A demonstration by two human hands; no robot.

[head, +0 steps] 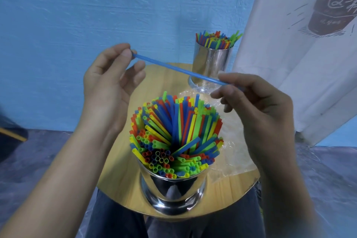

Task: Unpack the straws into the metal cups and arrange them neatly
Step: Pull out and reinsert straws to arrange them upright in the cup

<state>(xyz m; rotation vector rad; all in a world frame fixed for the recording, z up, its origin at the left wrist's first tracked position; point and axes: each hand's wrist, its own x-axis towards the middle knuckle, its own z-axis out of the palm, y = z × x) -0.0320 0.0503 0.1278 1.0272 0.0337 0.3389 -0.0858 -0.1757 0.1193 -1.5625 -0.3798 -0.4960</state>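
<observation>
Blue straw (179, 69) held level above near metal cup (173, 187), long axis running far-left to near-right. Left hand (108, 81) pinches far end, right hand (255, 102) pinches near end. Cup sits below, between hands, on table (123, 170). Judgement: straw needs tipping upright to drop in.

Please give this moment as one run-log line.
left hand, right hand: pinch blue straw ends | near cup: full | far cup: full | wrapper: on table

Left hand (108, 77) and right hand (258, 106) are raised, each pinching one end of a blue straw (177, 68).
</observation>
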